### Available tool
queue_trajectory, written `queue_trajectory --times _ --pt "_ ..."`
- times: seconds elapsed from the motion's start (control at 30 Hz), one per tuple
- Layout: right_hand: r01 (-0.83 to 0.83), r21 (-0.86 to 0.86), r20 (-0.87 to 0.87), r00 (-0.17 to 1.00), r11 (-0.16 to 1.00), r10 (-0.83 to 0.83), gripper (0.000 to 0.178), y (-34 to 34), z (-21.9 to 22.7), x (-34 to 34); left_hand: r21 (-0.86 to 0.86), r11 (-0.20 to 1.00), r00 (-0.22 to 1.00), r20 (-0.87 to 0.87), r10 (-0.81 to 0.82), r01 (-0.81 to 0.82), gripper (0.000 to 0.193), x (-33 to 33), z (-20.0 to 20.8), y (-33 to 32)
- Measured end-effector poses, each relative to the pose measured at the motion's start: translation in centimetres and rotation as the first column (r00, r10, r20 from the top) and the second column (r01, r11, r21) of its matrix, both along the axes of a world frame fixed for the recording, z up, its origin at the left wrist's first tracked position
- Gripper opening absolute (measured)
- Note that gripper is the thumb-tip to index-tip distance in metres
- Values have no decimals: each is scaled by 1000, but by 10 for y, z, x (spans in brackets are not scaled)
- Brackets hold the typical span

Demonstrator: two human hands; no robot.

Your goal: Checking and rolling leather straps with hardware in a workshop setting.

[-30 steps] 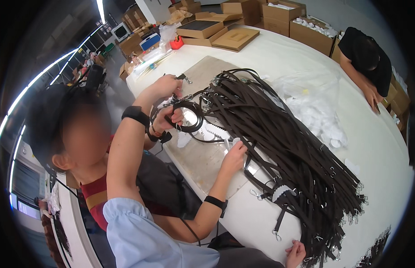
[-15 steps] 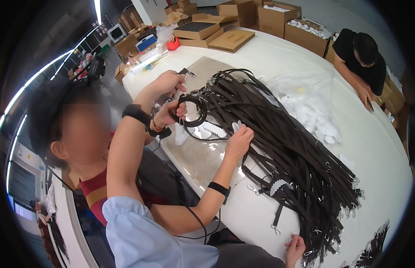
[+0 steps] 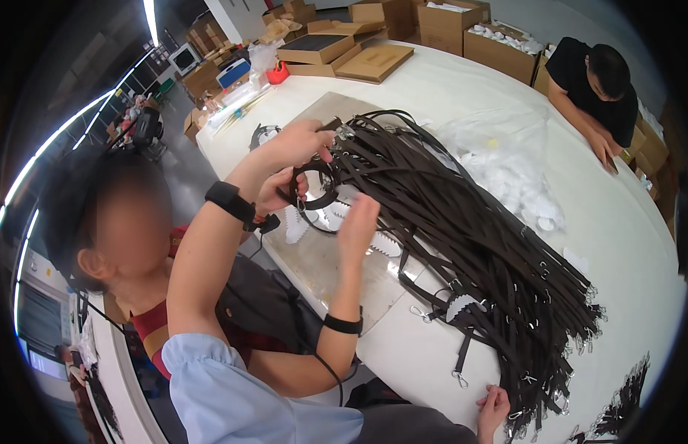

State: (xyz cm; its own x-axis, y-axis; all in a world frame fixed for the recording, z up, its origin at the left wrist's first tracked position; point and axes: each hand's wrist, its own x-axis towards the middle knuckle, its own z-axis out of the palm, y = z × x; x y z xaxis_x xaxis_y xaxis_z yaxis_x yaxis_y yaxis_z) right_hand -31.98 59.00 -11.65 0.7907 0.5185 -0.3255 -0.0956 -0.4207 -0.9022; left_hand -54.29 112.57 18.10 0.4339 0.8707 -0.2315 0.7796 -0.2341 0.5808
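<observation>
My left hand (image 3: 307,140), on the blue-sleeved arm, pinches a dark strap end (image 3: 331,124) beside the metal clips at the top of a large pile of dark straps (image 3: 462,214). Low on the right, my right hand (image 3: 493,405) rests at the table edge by the pile's lower end, fingers loosely curled and nothing visible in them. Just below my left hand, a co-worker's hand (image 3: 274,192) holds a coiled dark strap (image 3: 314,186). That person's other hand (image 3: 359,226) holds a blurred white tag (image 3: 347,192). White tooth-edged cards (image 3: 387,244) lie beneath.
Clear plastic bags (image 3: 507,159) lie beyond the pile on the white table (image 3: 610,244). Cardboard boxes (image 3: 440,28) and a red tape dispenser (image 3: 278,72) stand at the back. Another person (image 3: 592,96) leans over the far right side. More dark straps (image 3: 625,399) lie lower right.
My left hand has moved right with the strap end, up against the pile's clips. The co-worker's hand with the white tag has moved up and left toward the coil.
</observation>
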Motion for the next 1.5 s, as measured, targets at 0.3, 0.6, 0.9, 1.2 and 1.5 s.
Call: queue_trajectory --times 0.3,0.6,0.9,1.2,1.5 --pt "-15 -10 0 1000 1000 15 26 4 6 -3 238 959 962 -258 -90 153 35 2 -14 4" --pt "-16 -2 35 999 1000 16 26 3 3 -1 -80 992 937 -327 -121 100 33 -21 -2 12" --pt "-40 8 59 997 999 39 25 2 3 -1 103 984 957 -269 -112 144 32 -8 -44 22" --pt "-34 -5 59 998 999 34 26 2 0 -3 1 991 959 -252 -129 134 30 1 -45 15" --pt "-76 -39 -17 997 996 75 24 -4 36 -11 -342 805 707 695 -129 484 21 89 34 -81"
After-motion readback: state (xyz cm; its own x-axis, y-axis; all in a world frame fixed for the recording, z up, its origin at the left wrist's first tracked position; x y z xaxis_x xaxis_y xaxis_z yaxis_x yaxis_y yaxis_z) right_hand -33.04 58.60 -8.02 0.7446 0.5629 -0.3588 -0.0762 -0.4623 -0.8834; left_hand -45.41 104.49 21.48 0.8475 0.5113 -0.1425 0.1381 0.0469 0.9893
